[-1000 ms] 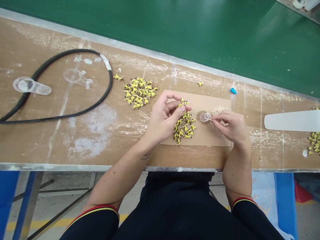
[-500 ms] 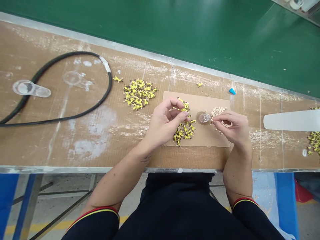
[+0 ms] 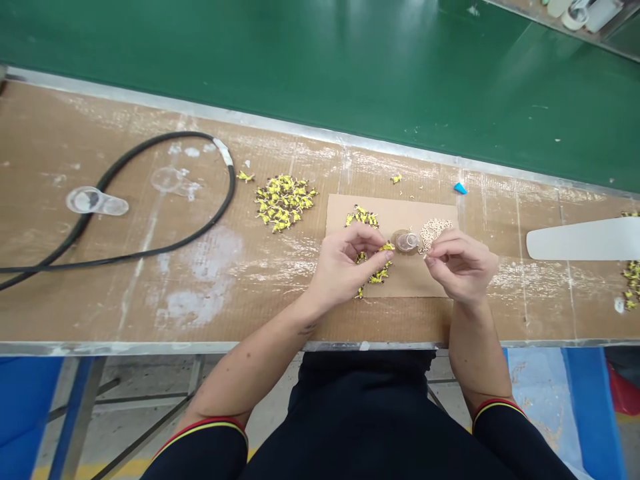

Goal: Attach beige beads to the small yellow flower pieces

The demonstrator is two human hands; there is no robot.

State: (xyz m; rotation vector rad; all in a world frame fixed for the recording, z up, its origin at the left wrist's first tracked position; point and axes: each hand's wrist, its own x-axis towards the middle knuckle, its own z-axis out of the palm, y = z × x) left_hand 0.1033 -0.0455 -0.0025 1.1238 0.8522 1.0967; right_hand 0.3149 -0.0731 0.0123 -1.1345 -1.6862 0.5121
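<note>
My left hand (image 3: 354, 259) pinches a small yellow figure (image 3: 387, 247) between thumb and fingertips. Opposite it, my right hand (image 3: 461, 262) is closed on a tiny cream-coloured piece (image 3: 425, 256), too small to make out fully. Between the hands stands a small clear plastic container (image 3: 407, 241) with a brownish base. Behind my right fingers lies a heap of little cream pieces (image 3: 434, 231). More yellow figures with dark ends (image 3: 363, 215) lie around my left hand, which partly hides them. All this rests on a cardboard sheet (image 3: 415, 283).
To the left are a larger pile of yellow figures (image 3: 284, 202), a looped black cable (image 3: 150, 139) and two clear plastic scoop-like pieces (image 3: 97, 201). A blue piece (image 3: 460, 189) lies behind the sheet. A white long panel (image 3: 583, 239) juts in from the right. Beyond runs a green surface (image 3: 310, 73).
My left hand has moved right and down from the yellow figures and now shows one in its pinch. My right hand has dropped slightly, away from the container. The whole view has shifted a little.
</note>
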